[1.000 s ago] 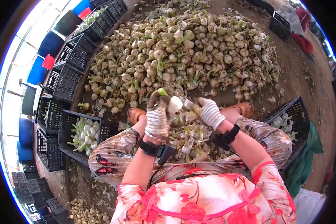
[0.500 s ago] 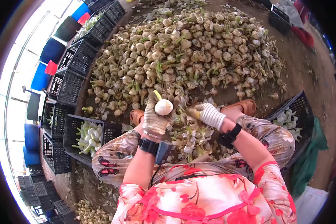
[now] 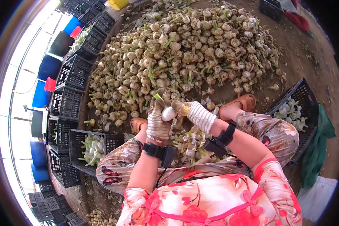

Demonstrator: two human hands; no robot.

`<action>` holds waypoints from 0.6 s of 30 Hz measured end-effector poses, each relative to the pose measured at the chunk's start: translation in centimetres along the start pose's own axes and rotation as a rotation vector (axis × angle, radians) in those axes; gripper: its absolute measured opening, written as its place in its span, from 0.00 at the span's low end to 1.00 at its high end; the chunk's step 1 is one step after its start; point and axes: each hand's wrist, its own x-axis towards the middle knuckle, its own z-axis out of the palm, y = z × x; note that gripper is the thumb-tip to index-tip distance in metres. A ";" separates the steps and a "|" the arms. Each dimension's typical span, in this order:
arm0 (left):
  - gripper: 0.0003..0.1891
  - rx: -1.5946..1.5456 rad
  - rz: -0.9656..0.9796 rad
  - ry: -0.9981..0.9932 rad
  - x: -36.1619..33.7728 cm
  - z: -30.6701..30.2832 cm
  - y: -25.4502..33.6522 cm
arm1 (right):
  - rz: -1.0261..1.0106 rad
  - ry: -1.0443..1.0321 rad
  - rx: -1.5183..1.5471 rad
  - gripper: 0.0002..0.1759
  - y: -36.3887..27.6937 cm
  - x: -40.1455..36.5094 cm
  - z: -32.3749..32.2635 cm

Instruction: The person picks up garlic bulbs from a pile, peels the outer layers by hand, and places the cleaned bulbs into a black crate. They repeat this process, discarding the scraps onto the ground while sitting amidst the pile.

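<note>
A white garlic bulb (image 3: pixel 168 114) with a short green stem is held in my gloved left hand (image 3: pixel 158 122), in front of my body. My right hand (image 3: pixel 199 115), in a striped glove with yellowish fingertips, is beside the bulb, its thumb and fingers pressed together at the bulb's right side. Whether those fingers pinch a bit of skin is too small to tell. Below both hands lie garlic peelings (image 3: pixel 190 145) between my legs. Beyond them rises a large heap of unpeeled garlic (image 3: pixel 192 49).
A black crate of cleaned garlic (image 3: pixel 77 150) stands by my left knee, another black crate (image 3: pixel 307 94) by my right. More crates (image 3: pixel 69 100) and blue barrels (image 3: pixel 49 67) line the left side. A green cloth (image 3: pixel 317 150) lies at the right.
My right hand has moved left to the bulb, closing the gap between my hands. The bulb has turned slightly in my left hand. The whole view has shifted a little.
</note>
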 end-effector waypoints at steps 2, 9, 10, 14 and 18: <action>0.20 -0.010 -0.006 -0.091 0.3 -1.1 0.4 | -0.030 -0.032 0.008 0.19 0.3 0.1 0.2; 0.15 -0.060 0.022 -0.007 0.2 -1.1 1.1 | 0.025 -0.062 0.257 0.15 0.6 1.3 0.7; 0.14 -0.042 0.014 0.015 0.1 -1.2 1.2 | 0.062 -0.073 0.359 0.15 0.2 1.2 1.0; 0.12 -0.025 0.034 0.031 0.4 -1.6 1.2 | -0.095 0.084 0.034 0.21 -0.3 0.2 2.5; 0.12 -0.050 0.072 0.060 -0.1 -1.1 1.8 | -0.034 0.163 -0.248 0.14 4.2 2.7 0.7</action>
